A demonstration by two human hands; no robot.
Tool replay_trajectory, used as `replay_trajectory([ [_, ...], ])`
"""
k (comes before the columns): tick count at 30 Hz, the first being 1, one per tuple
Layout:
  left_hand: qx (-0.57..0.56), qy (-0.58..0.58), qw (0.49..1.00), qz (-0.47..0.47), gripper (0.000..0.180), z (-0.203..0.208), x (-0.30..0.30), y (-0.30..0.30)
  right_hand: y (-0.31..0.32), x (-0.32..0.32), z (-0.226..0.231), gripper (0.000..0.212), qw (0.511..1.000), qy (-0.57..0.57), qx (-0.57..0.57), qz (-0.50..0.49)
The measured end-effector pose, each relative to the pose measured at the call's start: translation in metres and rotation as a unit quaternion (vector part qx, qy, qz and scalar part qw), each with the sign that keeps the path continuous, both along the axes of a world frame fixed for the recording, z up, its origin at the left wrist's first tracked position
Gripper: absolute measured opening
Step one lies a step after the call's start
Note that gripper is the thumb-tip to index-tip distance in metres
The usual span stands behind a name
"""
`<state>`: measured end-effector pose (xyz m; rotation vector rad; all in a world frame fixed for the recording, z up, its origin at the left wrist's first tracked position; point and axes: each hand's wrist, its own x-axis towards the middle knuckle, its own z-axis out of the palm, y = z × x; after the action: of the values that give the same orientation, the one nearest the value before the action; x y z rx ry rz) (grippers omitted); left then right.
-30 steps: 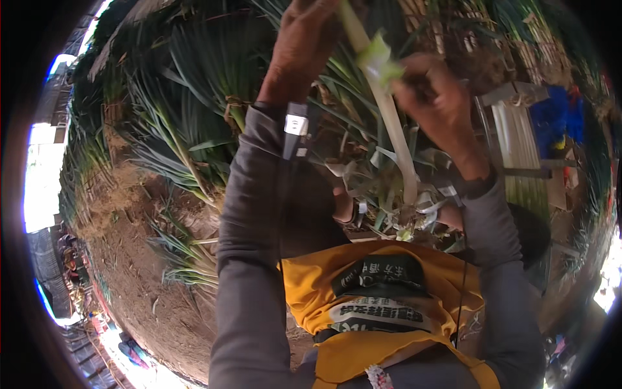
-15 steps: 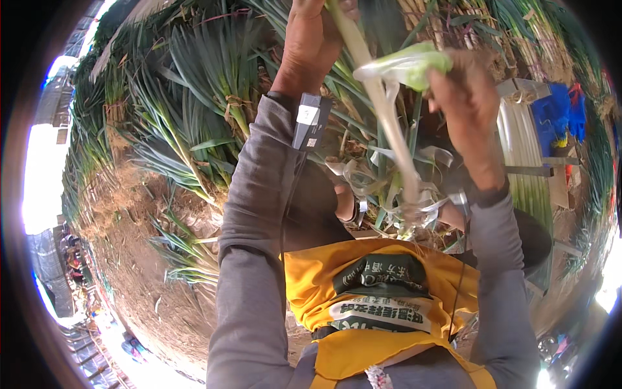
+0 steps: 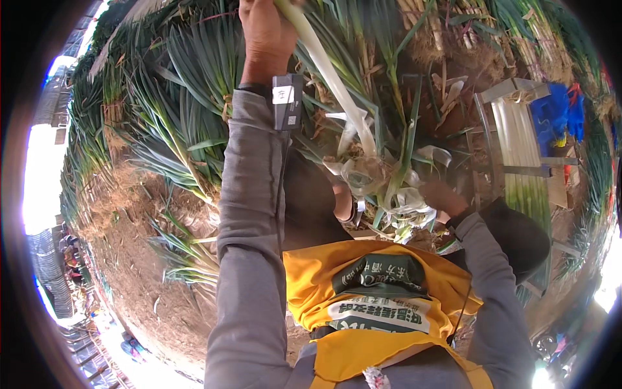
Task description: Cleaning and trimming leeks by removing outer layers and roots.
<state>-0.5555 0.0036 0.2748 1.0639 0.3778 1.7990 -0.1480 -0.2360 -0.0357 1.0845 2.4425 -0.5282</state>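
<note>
My left hand [image 3: 269, 29] is closed round the upper part of a long leek [image 3: 334, 78] at the top of the view. The white shank slants down to the right. Its lower end reaches a heap of peeled leek skins [image 3: 402, 201], pale and translucent, between my knees. Beside that heap, low on the right, is my right hand [image 3: 442, 197]. It lies in shade with its fingers partly hidden, so whether they hold anything cannot be made out.
Bundles of green leeks [image 3: 201, 65] cover the ground ahead and to the left. On the right, clean white leeks [image 3: 518, 133] lie in a metal rack [image 3: 515, 89], beside blue plastic [image 3: 551, 113]. A loose leek bunch [image 3: 191, 253] lies on bare soil at left.
My right hand has dropped from beside the leek, where it held a pale green strip of skin, to the peelings. My left hand has shifted left with the leek.
</note>
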Motion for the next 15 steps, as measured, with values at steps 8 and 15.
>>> replay_trajectory([
  [8, -0.061, -0.059, 0.996, -0.009, 0.025, -0.014, -0.033, 0.010, 0.123, -0.177, 0.211, 0.033, 0.813, 0.557, 0.122, -0.117],
  [15, -0.106, -0.030, 0.990, 0.089, 0.028, -0.024, -0.069, 0.009, 0.057, -0.144, 0.198, 0.021, 0.892, 0.439, 0.044, -0.099],
])
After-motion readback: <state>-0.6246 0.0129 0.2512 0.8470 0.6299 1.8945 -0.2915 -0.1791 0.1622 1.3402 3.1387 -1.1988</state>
